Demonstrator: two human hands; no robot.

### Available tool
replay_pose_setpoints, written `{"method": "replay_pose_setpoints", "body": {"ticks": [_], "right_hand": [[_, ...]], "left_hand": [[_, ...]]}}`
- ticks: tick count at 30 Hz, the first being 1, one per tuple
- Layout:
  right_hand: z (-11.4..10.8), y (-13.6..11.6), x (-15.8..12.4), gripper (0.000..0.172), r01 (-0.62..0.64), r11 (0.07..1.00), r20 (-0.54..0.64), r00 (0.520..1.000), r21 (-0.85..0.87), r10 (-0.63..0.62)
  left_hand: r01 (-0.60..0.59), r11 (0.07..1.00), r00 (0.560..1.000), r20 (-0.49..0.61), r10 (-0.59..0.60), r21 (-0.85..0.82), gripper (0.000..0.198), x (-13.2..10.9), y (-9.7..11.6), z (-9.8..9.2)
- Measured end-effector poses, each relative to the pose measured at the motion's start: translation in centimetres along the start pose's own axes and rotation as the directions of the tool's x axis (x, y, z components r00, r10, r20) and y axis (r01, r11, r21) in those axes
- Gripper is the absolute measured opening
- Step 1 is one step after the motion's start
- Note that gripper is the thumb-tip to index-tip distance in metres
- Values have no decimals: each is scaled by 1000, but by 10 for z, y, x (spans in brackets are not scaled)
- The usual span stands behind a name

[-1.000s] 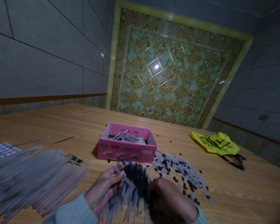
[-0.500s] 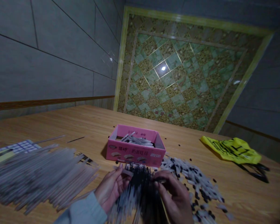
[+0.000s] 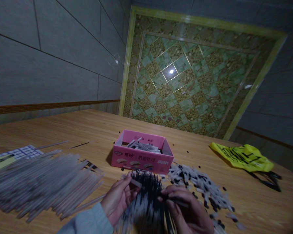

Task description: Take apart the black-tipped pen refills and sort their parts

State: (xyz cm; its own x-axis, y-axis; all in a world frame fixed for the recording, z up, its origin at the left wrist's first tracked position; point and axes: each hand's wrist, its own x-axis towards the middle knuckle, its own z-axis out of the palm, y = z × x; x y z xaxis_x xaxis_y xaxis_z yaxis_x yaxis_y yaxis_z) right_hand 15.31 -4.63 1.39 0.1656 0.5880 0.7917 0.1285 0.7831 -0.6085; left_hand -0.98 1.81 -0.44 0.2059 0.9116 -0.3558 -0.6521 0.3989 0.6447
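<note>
My left hand (image 3: 119,200) is closed, thumb against fingers, on a short translucent tube (image 3: 135,183) that juts to the right. My right hand (image 3: 189,209) pinches a thin dark stick (image 3: 171,197) with a paler end, partly hidden by the fingers. Between and below both hands lies a dense pile of slim sticks (image 3: 146,190), black at the far end and whitish nearer me. Just beyond the pile stands an open pink box (image 3: 141,162) with pale tubes (image 3: 143,146) inside. Right of my right hand, small whitish and black pieces (image 3: 202,183) are scattered.
A broad heap of long clear tubes (image 3: 39,182) covers the left of the wooden table (image 3: 70,125). Behind it lies a blue-checked sheet (image 3: 26,151). A yellow bag (image 3: 244,157) with black straps rests at the right. Tiled walls (image 3: 63,58) border the table.
My right hand has shifted slightly right and towards me, the dark stick between its fingers showing more plainly. My left hand has moved slightly right, still with the short translucent tube.
</note>
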Motion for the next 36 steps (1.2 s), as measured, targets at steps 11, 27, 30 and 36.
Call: {"method": "replay_pose_setpoints", "body": {"ticks": [11,27,30,36], "right_hand": [[-4,-2,10,22,81,985,195,979,-155,-50],[-8,-9,10,22,117,945,150,986,-307,-74],[-5,-8,10,22,139,946,203,976,-292,-81],[1,0,10,28,-122,928,214,955,-351,206]], "left_hand": [[52,995,997,-47,-56,-87,7,0,-6,1],[11,1000,1000,10,-11,-28,5,-4,-7,2],[23,999,998,60,-21,-29,6,-6,-10,3],[110,981,993,62,-101,-158,14,-10,-12,7]]}}
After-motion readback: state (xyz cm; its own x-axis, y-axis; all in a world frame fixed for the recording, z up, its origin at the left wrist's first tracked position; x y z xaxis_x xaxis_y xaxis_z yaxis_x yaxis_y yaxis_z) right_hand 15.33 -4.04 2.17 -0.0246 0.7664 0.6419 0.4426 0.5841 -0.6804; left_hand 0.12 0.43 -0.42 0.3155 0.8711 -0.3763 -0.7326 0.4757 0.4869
